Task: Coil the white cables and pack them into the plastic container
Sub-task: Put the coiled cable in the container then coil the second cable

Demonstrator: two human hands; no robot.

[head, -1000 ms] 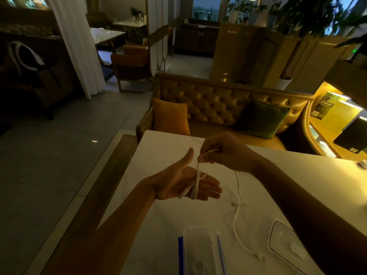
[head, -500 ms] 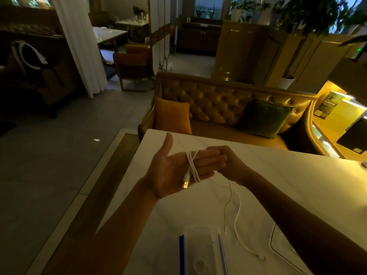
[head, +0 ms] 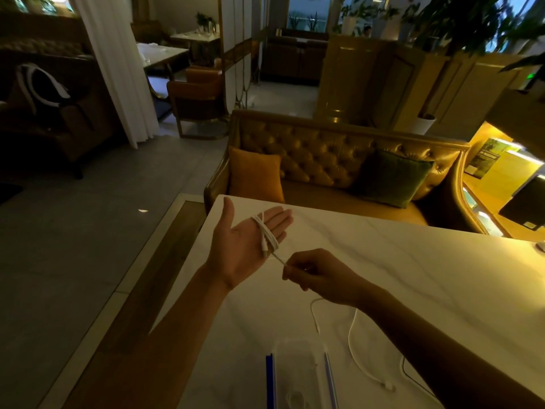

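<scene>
— So where is the cable [head: 267, 236]?

— Wound in a few white loops around the fingers [head: 280, 221] of the left hand [head: 246, 246], which is held flat and open, palm up, thumb pointing away, above the near left part of the table [head: 427, 270]. A plug end lies against the palm.

— And the right hand [head: 320, 276]?

— Just beside the left, nearer the camera. Its fingers are curled closed, pinching a short taut stretch of cable that runs from the loops. More cable trails from under that wrist, curving down across the tabletop to a small end piece [head: 388, 386].

— The container [head: 299, 376]?

— Clear plastic with blue side clips, at the bottom edge, open at the top. Something pale lies inside; I cannot tell what.

— Beyond the table?

— A tufted sofa [head: 324, 154] with an orange cushion [head: 255, 178] and a green one [head: 392, 178].
</scene>
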